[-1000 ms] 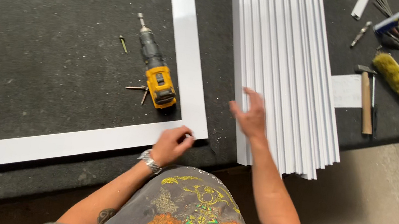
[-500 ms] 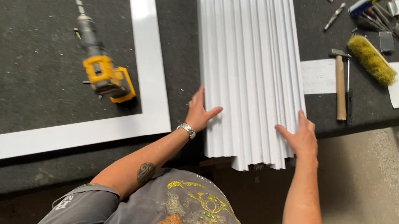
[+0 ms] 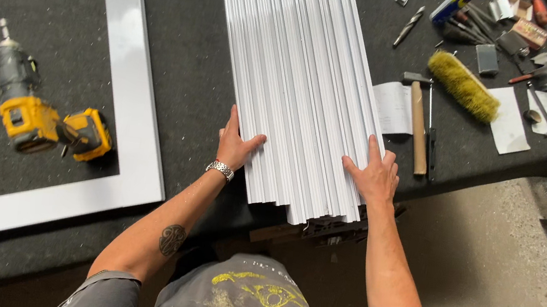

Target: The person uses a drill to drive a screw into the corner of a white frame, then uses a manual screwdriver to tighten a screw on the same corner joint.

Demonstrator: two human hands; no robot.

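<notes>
both hands (image 3: 235,147) (image 3: 375,175) now flank the white strip stack (image 3: 296,86).

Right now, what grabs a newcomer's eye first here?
The stack of long white profiles in the middle, overhanging the dark table's near edge, with the left hand and right hand flat against its sides. Then the yellow cordless drill lying at left, inside a white frame.

I see the white strips (image 3: 298,72), long narrow profiles packed side by side in one flat bundle, lying lengthwise on the dark table (image 3: 185,78). The bundle runs away from me, its near ends ragged and overhanging the table edge. Its far ends are out of view.
</notes>
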